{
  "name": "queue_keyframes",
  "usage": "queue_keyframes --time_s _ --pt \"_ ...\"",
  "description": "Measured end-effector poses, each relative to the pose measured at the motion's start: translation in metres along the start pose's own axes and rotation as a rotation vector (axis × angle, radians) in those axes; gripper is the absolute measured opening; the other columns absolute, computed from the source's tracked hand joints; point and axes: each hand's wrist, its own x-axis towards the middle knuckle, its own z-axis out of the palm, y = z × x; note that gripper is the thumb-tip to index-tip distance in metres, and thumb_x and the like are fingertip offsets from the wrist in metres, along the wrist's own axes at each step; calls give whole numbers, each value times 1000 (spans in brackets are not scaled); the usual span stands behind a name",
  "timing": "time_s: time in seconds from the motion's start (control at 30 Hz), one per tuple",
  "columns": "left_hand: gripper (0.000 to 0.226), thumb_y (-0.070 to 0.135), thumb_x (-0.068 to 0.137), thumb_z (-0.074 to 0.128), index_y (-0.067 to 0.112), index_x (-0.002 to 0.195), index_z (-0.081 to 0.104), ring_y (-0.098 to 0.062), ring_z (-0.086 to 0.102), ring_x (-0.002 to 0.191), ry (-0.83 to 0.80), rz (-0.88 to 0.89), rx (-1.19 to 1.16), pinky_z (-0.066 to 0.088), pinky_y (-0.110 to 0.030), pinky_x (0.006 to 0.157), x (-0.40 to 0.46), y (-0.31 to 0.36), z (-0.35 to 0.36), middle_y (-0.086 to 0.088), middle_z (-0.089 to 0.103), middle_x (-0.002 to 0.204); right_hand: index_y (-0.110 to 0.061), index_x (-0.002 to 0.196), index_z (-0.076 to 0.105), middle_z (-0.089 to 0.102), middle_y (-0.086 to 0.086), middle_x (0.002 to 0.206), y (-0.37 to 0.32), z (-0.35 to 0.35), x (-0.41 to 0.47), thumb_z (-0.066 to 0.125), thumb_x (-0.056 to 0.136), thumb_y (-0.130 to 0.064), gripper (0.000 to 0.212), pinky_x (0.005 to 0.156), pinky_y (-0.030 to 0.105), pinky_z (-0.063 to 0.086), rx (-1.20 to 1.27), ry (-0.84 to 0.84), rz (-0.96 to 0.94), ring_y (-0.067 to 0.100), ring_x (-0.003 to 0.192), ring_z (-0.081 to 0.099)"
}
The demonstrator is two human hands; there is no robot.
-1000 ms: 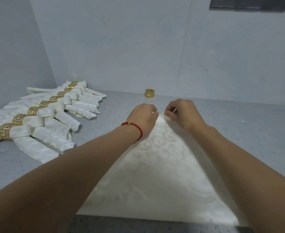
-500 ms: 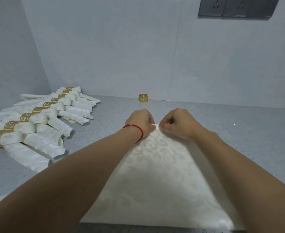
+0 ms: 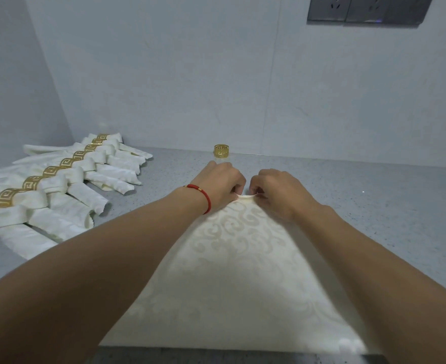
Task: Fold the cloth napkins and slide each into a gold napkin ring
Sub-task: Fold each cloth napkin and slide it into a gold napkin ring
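On grey counter [image 3: 348,195], center-front: cream napkin [image 3: 232,271] w/ scroll pattern, lying flat, tapering to a point at far end, wide near edge at counter front. Both hands meet at that far tip. L hand [image 3: 220,183] w/ fingers curled, pinching tip from left; R hand [image 3: 274,191] w/ fingers curled, pinching same tip from right; small bit of cloth visible stretched between the two, slightly raised off counter. Hands nearly touching, knuckles up; exact finger placement under palms can't tell. Red string bracelet [image 3: 203,195] on L wrist. Both forearms bare, reaching over napkin from near edge. Loose gold ring [image 3: 221,150] upright on counter near back wall, just beyond L hand, not touching it or napkin. Left side of counter: row of done napkins [image 3: 66,195], each rolled/folded and sitting in a gold key-pattern ring, overlapping one another diagonally from near-left toward back corner; well apart from the napkin being worked. Wall behind pale grey-white; dark socket panel [image 3: 369,9] up top right, partly cut off by frame. Lower R corner: sliver of white at frame edge, can't tell what.
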Motion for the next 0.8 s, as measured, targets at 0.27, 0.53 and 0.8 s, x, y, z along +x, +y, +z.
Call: queue_keyframes --time_s 0.27,0.53,0.8 --pt "19 14 76 58 21 74 75 -12 58 80 -54 -109 -229 53 -34 72 -16 3 5 11 67 74 -32 93 76 67 -18 86 -5 -9 -4 59 85 -22 22 83 34 40 -61 -113 75 16 100 55" --pt "10 15 83 71 19 79 79 -16 67 84 -2 -295 -415 59 -35 79 -13 6 12 8 71 74 -25 87 77 69 -8 85 4 6 -8 71 89 -23 7 81 41 55 254 -34 295 17 90 63" --pt "14 12 91 58 25 86 57 -17 52 90 11 -86 -96 39 -37 88 -23 17 3 9 61 86 -25 92 52 59 -4 94 -5 -10 -19 56 92 -11 15 74 34 30 -146 -41 -46 24 92 55"
